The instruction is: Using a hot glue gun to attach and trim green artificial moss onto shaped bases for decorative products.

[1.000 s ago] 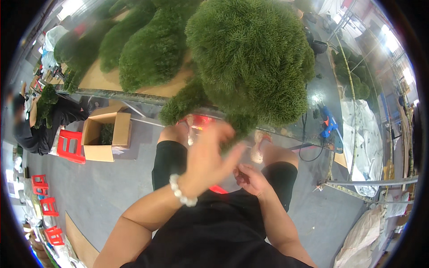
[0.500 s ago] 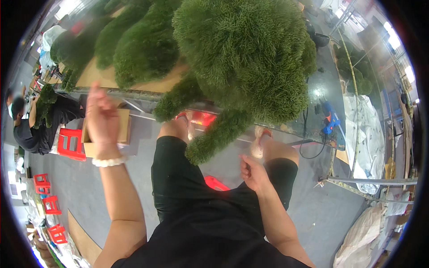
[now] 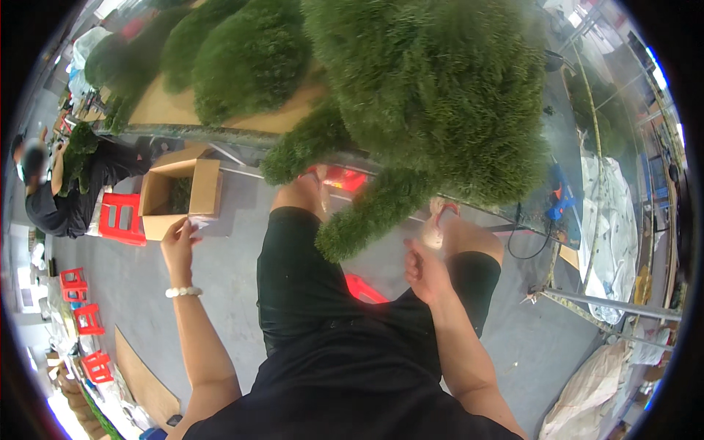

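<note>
Open brown cardboard box [image 3: 180, 196] on the grey floor [image 3: 227, 271], flaps up, dark green stuff inside; just beside a red stool [image 3: 121, 218]; left hand [image 3: 180, 246] reaches to its near edge, fingers loosely pinched, contact unclear; flat brown cardboard sheet [image 3: 143, 375] lies on floor lower left; no labels, signs or screens readable.

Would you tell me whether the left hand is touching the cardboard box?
Cannot tell: in the head view the left hand overlaps the cardboard box's lower edge, hiding any gap.
</note>
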### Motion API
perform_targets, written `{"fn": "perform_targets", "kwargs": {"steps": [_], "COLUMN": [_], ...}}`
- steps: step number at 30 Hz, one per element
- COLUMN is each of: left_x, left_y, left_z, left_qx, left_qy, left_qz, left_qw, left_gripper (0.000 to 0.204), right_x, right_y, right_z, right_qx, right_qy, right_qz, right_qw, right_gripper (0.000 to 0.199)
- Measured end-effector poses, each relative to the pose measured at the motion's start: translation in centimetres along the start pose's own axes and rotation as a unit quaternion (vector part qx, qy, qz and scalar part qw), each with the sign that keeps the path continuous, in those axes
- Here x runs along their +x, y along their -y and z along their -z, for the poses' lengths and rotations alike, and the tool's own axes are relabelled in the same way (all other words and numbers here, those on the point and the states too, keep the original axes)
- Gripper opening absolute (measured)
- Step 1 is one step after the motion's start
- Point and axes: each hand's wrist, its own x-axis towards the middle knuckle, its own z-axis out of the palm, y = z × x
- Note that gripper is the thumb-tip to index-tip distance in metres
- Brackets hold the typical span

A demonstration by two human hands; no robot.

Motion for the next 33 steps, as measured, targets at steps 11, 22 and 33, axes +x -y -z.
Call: {"fn": "perform_targets", "kwargs": {"steps": [11,22,33], "left_x": [-6.3,-6.4,-5.2], "left_y": [-13.3,-18.4,-17.1], "left_z": [-10.2,-20.9,-22.3], "left_qx": [0.175,0.355,0.406], "left_qy": [0.028,0.054,0.034], "left_qz": [-0.376,-0.531,-0.564], "left_qw": [0.91,0.767,0.718], "left_gripper": [0.072,0.054,0.04], "right_x": [0.3,1.1,0.1], "right_y": [-0.4,-1.4,0.0], "right_z": [0.1,-0.2,0.0], "right_qx": [-0.033,-0.041,-0.066], "right_qy": [-0.034,-0.035,0.006], "right_qz": [0.021,0.064,0.088], "right_qw": [0.999,0.996,0.994], "right_gripper": [0.036,0.035,0.038]}}
